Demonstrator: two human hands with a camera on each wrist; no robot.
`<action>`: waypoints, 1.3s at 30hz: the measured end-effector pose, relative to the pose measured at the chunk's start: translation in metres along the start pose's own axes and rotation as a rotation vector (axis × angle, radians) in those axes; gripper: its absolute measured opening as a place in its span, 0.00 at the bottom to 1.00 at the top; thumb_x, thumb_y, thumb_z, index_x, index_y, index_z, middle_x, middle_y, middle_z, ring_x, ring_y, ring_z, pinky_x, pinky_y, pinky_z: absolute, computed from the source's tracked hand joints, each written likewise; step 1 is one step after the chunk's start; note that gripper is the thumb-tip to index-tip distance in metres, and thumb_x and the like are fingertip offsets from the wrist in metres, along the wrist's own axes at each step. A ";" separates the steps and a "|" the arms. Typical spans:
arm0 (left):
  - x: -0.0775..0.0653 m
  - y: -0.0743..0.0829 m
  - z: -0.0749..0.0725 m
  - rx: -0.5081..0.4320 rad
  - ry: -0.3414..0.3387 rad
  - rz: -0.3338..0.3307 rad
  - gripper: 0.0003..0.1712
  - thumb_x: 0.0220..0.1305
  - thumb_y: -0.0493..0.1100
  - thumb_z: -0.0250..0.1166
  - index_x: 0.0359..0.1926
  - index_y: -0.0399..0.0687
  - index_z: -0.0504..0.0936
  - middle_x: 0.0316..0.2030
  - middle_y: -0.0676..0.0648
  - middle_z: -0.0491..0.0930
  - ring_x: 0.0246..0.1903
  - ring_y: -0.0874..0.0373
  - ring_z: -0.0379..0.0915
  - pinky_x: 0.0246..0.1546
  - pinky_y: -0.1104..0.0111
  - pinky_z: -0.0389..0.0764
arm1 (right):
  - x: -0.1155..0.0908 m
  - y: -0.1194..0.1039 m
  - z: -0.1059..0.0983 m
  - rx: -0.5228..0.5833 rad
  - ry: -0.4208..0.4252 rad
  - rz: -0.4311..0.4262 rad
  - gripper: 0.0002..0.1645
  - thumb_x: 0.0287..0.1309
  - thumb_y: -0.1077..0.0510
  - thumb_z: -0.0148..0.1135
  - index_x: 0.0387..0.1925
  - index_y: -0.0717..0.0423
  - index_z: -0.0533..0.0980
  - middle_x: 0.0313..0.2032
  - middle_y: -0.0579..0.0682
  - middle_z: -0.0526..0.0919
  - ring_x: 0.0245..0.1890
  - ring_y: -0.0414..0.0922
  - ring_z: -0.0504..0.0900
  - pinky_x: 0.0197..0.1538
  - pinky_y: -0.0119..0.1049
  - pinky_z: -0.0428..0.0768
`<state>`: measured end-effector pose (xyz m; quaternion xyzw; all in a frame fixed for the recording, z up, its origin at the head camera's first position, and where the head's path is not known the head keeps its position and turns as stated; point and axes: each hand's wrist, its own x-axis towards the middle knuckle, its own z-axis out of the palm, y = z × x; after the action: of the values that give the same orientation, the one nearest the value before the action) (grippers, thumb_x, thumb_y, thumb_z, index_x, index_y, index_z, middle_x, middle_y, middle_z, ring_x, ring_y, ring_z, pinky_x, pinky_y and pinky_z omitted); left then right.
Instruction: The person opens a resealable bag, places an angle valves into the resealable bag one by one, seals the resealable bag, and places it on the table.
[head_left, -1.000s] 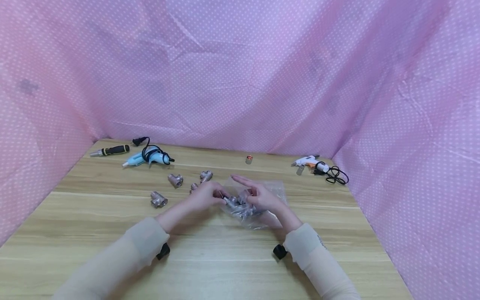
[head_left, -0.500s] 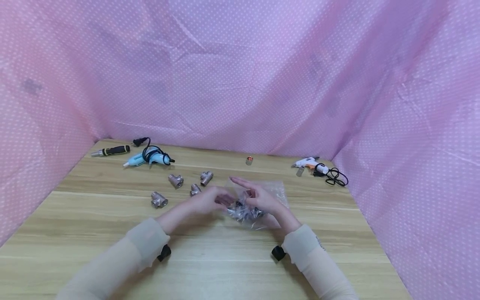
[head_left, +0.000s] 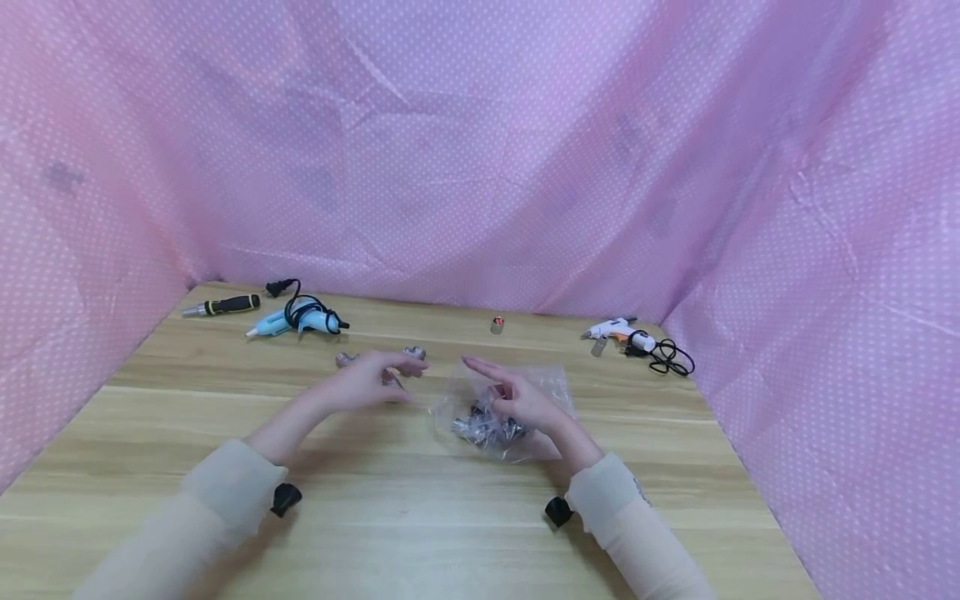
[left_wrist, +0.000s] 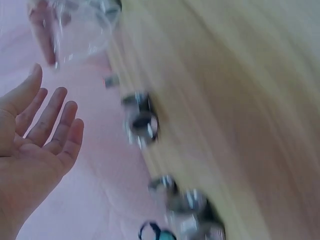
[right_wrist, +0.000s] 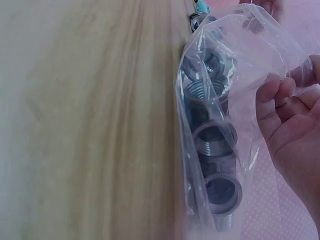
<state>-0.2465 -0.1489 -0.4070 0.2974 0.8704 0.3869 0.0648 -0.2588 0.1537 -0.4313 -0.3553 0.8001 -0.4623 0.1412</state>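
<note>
My left hand (head_left: 367, 382) is open and holds nothing, its fingers spread above the loose metal tee fittings. One tee fitting (head_left: 414, 353) lies beyond its fingertips, and another tee fitting (head_left: 346, 359) shows behind the knuckles. A third tee (head_left: 391, 380) is partly covered by the fingers. To the right lies a clear plastic bag (head_left: 551, 385) with several threaded metal fittings (right_wrist: 215, 137) inside. My right hand (head_left: 521, 398) pinches the bag's film between thumb and fingers, one finger pointing outward. In the left wrist view the left hand (left_wrist: 42, 130) is palm-visible, apart from the fittings.
At the back left lie a ratchet screwdriver (head_left: 221, 306) and a light-blue glue gun (head_left: 294, 320) with a wrapped black cord. A small reddish-topped item (head_left: 497, 325) stands at the back middle. A white glue gun (head_left: 618, 330) with coiled cord lies back right. Pink dotted cloth (head_left: 465, 167) surrounds the table.
My left hand has let go of a fitting at the bag and moved left, over the loose tees, covering the nearest-left one. My right hand stays on the bag.
</note>
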 end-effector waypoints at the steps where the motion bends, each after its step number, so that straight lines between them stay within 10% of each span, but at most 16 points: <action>1: -0.003 -0.004 -0.004 0.011 0.004 -0.003 0.28 0.56 0.43 0.69 0.59 0.52 0.75 0.53 0.48 0.79 0.53 0.50 0.74 0.51 0.55 0.77 | -0.001 0.000 0.000 0.000 0.000 0.003 0.45 0.55 0.70 0.51 0.71 0.38 0.55 0.72 0.41 0.55 0.12 0.45 0.61 0.16 0.33 0.69; 14: -0.062 -0.047 -0.041 0.111 -0.058 -0.042 0.33 0.51 0.38 0.71 0.59 0.39 0.72 0.60 0.32 0.68 0.59 0.34 0.64 0.56 0.46 0.72 | -0.008 -0.022 -0.004 -0.025 -0.010 0.030 0.44 0.52 0.75 0.50 0.71 0.56 0.53 0.72 0.54 0.53 0.15 0.34 0.60 0.24 0.26 0.69; 23: -0.091 -0.078 -0.050 0.175 -0.014 -0.058 0.35 0.48 0.43 0.72 0.58 0.36 0.73 0.55 0.37 0.75 0.55 0.39 0.69 0.56 0.44 0.69 | -0.007 0.000 -0.005 -0.043 0.016 0.054 0.45 0.53 0.70 0.51 0.71 0.38 0.55 0.71 0.39 0.55 0.15 0.36 0.61 0.22 0.29 0.70; 39: -0.093 -0.097 -0.053 0.201 -0.020 -0.081 0.22 0.52 0.37 0.69 0.51 0.44 0.79 0.50 0.43 0.79 0.49 0.47 0.75 0.53 0.51 0.75 | -0.011 -0.034 -0.007 -0.024 -0.003 0.053 0.44 0.52 0.76 0.51 0.71 0.56 0.55 0.72 0.53 0.55 0.18 0.35 0.64 0.24 0.29 0.72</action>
<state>-0.2344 -0.2856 -0.4506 0.2706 0.9155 0.2919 0.0589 -0.2397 0.1551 -0.4000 -0.3362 0.8146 -0.4481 0.1502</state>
